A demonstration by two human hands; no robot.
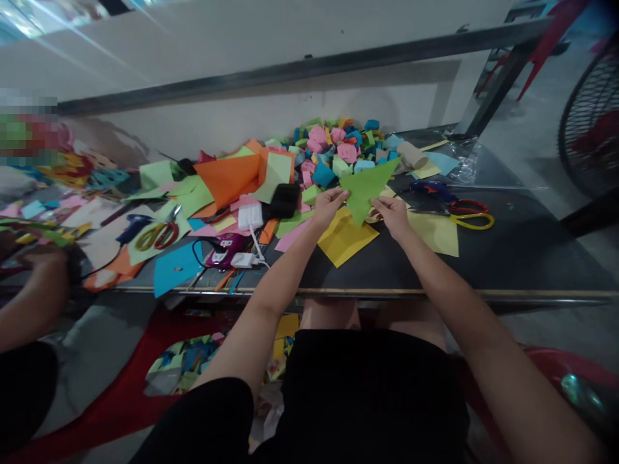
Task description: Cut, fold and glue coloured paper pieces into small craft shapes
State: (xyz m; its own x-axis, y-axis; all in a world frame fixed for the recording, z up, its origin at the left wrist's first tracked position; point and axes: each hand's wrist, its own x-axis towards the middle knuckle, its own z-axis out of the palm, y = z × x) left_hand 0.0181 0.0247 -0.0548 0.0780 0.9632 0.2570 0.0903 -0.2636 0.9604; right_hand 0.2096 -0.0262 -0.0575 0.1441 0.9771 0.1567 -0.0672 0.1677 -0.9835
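A green paper (368,188), roughly triangular in outline, is held up over the dark table (512,258). My left hand (329,205) pinches its left side, and my right hand (391,214) pinches its lower right edge. Beneath the green paper a yellow sheet (345,240) lies on the table between my forearms. A pale yellow sheet (435,233) is to the right of my right hand. Behind the green paper is a heap of small folded paper pieces (346,152) in pink, blue and green.
Scissors with red and yellow handles (471,214) lie at the right, another pair (157,236) at the left. A purple device (226,250), a white charger (244,260) and orange paper (232,179) are left of my hands. Another person's arm (39,296) reaches in at far left.
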